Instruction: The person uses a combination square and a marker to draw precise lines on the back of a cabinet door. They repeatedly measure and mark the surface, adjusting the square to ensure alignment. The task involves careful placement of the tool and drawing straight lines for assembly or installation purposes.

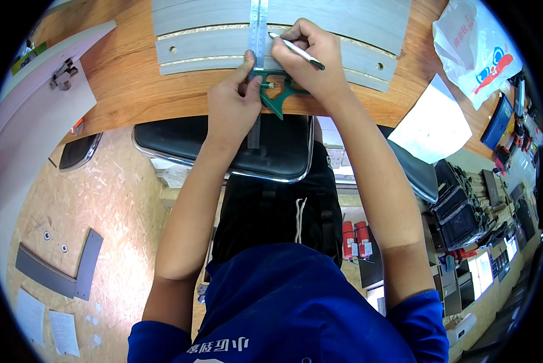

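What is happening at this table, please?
The person's left hand holds a green-headed square at the near edge of a grey board, with its ruler lying across the board. The right hand holds a pen, its tip close to the ruler's right side; whether it touches the board is hard to tell. Paper and a plastic bag lie farther right.
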A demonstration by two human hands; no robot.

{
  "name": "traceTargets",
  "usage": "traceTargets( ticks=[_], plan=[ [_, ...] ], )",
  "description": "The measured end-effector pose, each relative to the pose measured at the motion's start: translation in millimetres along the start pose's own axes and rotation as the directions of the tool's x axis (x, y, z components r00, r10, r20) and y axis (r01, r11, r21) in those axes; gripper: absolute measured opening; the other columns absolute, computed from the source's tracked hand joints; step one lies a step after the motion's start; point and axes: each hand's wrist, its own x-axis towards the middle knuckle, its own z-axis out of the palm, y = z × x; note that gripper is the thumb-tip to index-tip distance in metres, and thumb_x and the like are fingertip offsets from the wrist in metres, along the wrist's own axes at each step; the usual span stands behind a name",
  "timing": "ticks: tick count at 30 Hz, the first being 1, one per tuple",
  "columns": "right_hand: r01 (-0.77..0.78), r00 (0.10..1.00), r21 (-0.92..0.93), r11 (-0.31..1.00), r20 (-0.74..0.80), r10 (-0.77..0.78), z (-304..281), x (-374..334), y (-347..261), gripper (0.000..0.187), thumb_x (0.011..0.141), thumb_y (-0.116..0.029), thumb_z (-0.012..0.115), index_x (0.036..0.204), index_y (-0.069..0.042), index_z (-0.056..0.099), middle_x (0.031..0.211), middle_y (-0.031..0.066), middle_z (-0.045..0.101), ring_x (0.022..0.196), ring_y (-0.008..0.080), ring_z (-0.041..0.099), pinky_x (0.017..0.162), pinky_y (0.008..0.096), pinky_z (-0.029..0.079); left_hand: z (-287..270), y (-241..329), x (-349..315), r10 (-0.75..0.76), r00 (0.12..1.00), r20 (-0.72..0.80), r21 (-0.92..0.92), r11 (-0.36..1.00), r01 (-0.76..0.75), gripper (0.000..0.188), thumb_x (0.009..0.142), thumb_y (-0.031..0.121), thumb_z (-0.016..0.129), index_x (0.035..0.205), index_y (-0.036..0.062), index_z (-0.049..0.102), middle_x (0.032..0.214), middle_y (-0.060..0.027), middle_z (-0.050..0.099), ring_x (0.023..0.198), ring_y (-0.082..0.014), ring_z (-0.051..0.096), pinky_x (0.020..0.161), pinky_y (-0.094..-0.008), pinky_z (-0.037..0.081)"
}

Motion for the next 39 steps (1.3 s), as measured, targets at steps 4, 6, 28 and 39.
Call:
traceTargets(
  ticks=[4,6,28,39],
  plan=[
    [-0.011,1.0,0.01,1.0,0.006,0.011,-0.5,-0.8,0.0,0.02,0.082,-0.018,0.076,0.083,0.001,0.069,0.061,0.0073,0.063,0.054,0.0085,0.058,0.053,0.0259,0.047,0.6,1.0,-0.6,-0.011,1.0,0.006,-0.004,1.0,0.011,0.049,0.098,0.004,0.07,0.145,0.0098,0.062,0.079,0.0012,0.063,0.069,-0.0046,0.053,0.065,-0.0234,0.048],
    [-0.03,0.999,0.02,0.999,0.021,0.03,-1.1,-0.5,-1.7,0.02,0.082,-0.018,0.077,0.084,0.001,0.069,0.061,0.0069,0.063,0.055,0.0081,0.057,0.053,0.0257,0.046,0.3,1.8,-0.8,-0.021,1.0,0.007,-0.01,1.0,0.021,0.049,0.098,0.004,0.07,0.145,0.01,0.062,0.079,0.0016,0.062,0.068,-0.0046,0.052,0.065,-0.0235,0.048],
    [-0.046,0.999,-0.019,0.999,0.003,0.047,-3.4,-2.6,-1.5,0.022,0.082,-0.019,0.077,0.085,0.001,0.071,0.061,0.0074,0.064,0.056,0.0085,0.059,0.054,0.0261,0.048,3.9,0.5,-1.2,0.002,1.0,0.005,-0.024,1.0,-0.002,0.048,0.098,0.003,0.07,0.145,0.0102,0.062,0.081,0.0016,0.065,0.067,-0.004,0.052,0.064,-0.0231,0.048],
    [-0.048,0.999,-0.007,0.999,0.006,0.048,-4.5,-2.6,-5.1,0.02,0.083,-0.017,0.076,0.084,0.002,0.069,0.065,0.0086,0.067,0.058,0.0087,0.061,0.056,0.0258,0.05,4.2,1.4,-1.7,-0.024,1.0,0.014,-0.045,0.999,0.025,0.047,0.098,0.003,0.07,0.144,0.0057,0.062,0.085,-0.0005,0.068,0.069,-0.0042,0.056,0.067,-0.0232,0.051]
  ],
)
